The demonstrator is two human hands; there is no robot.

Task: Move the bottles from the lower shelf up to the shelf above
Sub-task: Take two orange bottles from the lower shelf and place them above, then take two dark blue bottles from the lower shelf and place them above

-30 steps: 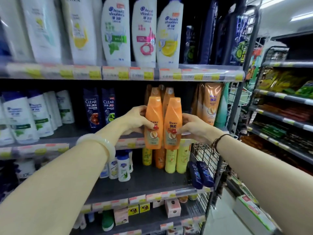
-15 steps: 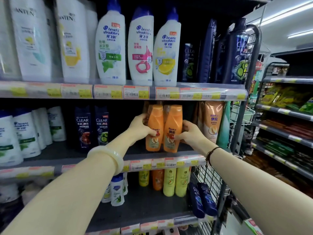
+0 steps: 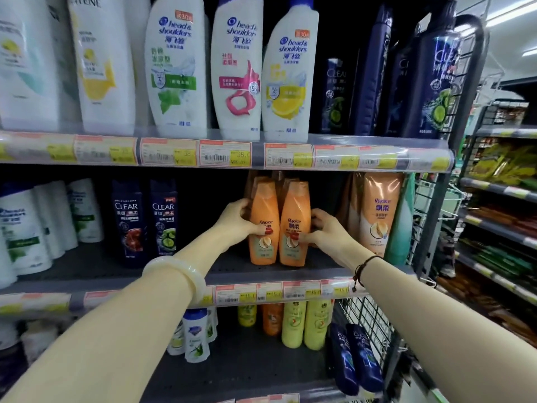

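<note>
Two orange Rejoice bottles stand upright side by side on the middle shelf (image 3: 290,271). My left hand (image 3: 238,219) grips the left orange bottle (image 3: 263,205) from its left side, thumb across the label. My right hand (image 3: 322,228) grips the right orange bottle (image 3: 295,205) from its right side. More orange bottles stand right behind them, mostly hidden. On the lower shelf (image 3: 247,362) stand a small orange bottle (image 3: 271,319) and yellow bottles (image 3: 305,324).
Two dark Clear bottles (image 3: 145,222) and white bottles (image 3: 35,228) stand left on the middle shelf; a taller peach Rejoice bottle (image 3: 377,216) stands right. Large Head & Shoulders bottles (image 3: 232,68) fill the top shelf. Blue bottles (image 3: 357,359) lean low at right by a wire rack.
Both hands carried the two orange bottles up and back from the shelf's front edge and set them standing on the middle shelf. The camera tilted upward.
</note>
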